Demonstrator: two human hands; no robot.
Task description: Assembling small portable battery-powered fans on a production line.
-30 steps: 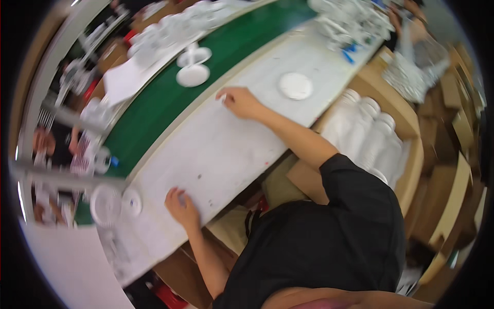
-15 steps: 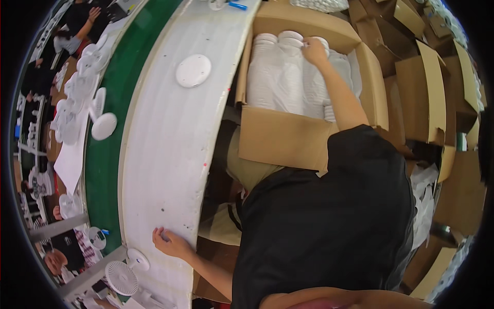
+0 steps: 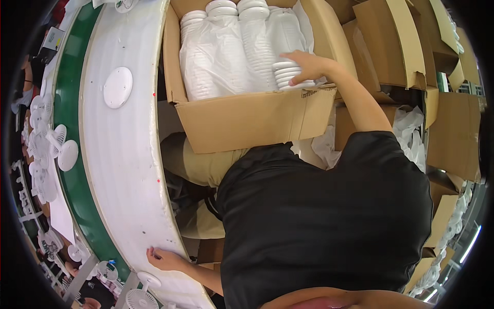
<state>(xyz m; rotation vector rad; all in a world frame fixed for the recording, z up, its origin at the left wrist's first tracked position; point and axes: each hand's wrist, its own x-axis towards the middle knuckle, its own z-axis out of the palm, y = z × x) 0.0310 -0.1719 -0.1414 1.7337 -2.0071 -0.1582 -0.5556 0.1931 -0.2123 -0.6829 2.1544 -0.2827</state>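
My right hand (image 3: 311,68) reaches into an open cardboard box (image 3: 242,121), its thumb and fingers spread around a short stack of white round discs (image 3: 286,74) at the near right corner. Whether it grips any of them is not clear. Taller rows of the same discs (image 3: 257,46) fill the box, partly under thin clear plastic wrap (image 3: 213,59). My left hand (image 3: 165,259) rests on the white worktop (image 3: 121,170) with fingers loosely bent and nothing visible in it. A single white disc (image 3: 118,87) lies flat farther up that worktop, away from both hands.
Left of the worktop runs a green belt (image 3: 77,190) with a white fan part (image 3: 67,155) on it. Small white fans (image 3: 141,297) stand at the lower left. Several open cardboard boxes (image 3: 383,41) crowd the right side. Other people are partly visible at far left.
My right hand has come from the far end of the box to the short stack at its near right corner. My left hand stays on the worktop. The whole view has shifted.
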